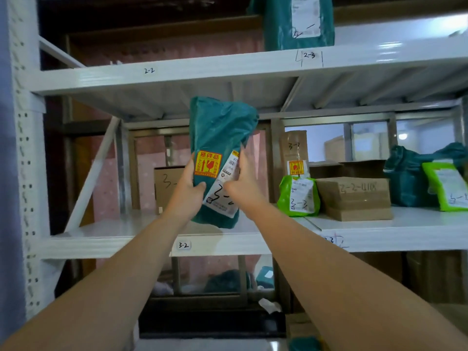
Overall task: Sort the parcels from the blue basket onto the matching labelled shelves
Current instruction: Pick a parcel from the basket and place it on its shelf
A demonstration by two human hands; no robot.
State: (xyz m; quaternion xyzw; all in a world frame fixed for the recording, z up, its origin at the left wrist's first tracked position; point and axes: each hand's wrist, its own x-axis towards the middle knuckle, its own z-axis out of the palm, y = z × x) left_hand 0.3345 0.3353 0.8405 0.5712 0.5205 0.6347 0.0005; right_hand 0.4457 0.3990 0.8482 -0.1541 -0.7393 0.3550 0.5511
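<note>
A teal plastic parcel [219, 138] stands upright over the white shelf [121, 243] marked 3-2, its lower end at the shelf surface. It carries an orange fragile sticker and a white label with "3-2" handwritten. My left hand [188, 191] grips its left side and my right hand [243, 183] grips its right side over the label. The blue basket is out of view.
A brown box [166, 186] marked "3-" stands behind the parcel. To the right sit a green bag [298, 196] marked 3-3, a carton [354, 196], teal and green bags [435, 178]. The upper shelf [202, 72], marked 2-2 and 2-3, holds another teal parcel [296, 21].
</note>
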